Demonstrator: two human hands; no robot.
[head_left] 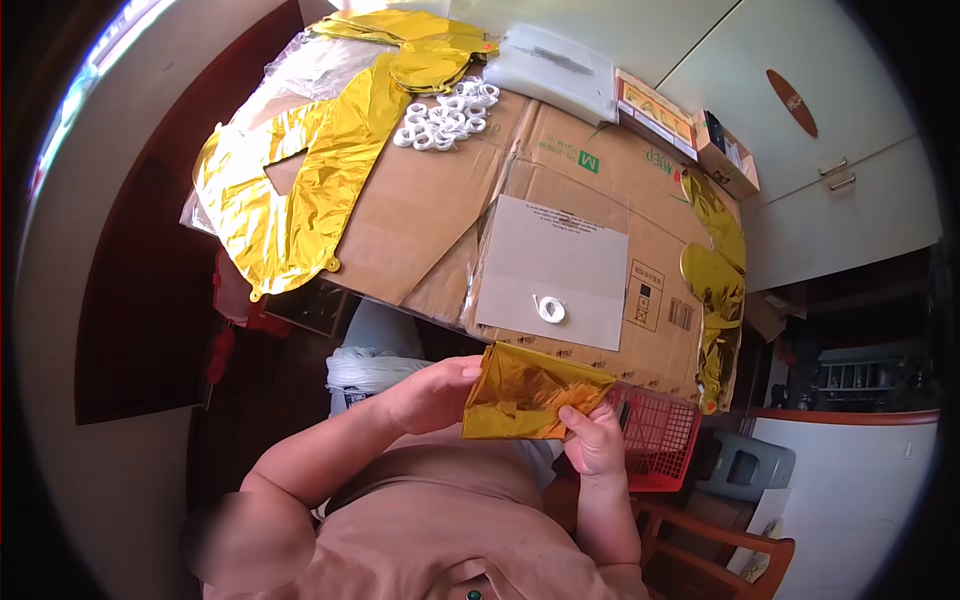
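A folded gold foil balloon (520, 385) is held in front of my body, just off the near edge of the cardboard. My right hand (595, 440) pinches its lower right part, thumb on top. My left hand (435, 395) grips its left edge, with most of the fingers hidden behind the foil. Beyond the balloon a clear plastic bag (555, 250) lies flat on the cardboard, over or around a pale sheet. A small white ribbon roll (550, 310) rests at the bag's near end.
Large flat gold balloons (340, 170) cover the cardboard's (440, 220) left side. Another gold balloon (715, 290) lies along the right edge. Several white ribbon rolls (440, 120) are heaped at the back, near a plastic-wrapped stack (550, 70) and a small box (725, 155). A red basket (655, 440) stands below right.
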